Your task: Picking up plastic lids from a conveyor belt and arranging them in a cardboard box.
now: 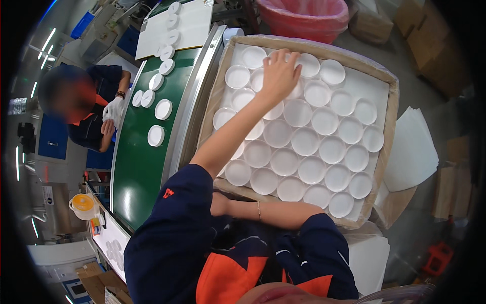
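My left hand point(281, 76) reaches over a large lined box point(392, 96), its fingers spread on and around white round lids in the far row. No lid is lifted in it that I can see. White round lids point(297, 112) lie side by side across the box in staggered rows, some looking translucent. My right forearm crosses in front of my body to the left. At its end, my right hand point(220, 204) sits by the near left corner of the box, its fingers hidden behind my left sleeve.
Left of the box runs a green conveyor belt point(132, 175) with several white lids point(163, 109) on it. Across it sits a person point(96, 101) with one gloved hand. A pink-lined bin point(306, 20) stands beyond the box; white sheets point(412, 149) lie to the right.
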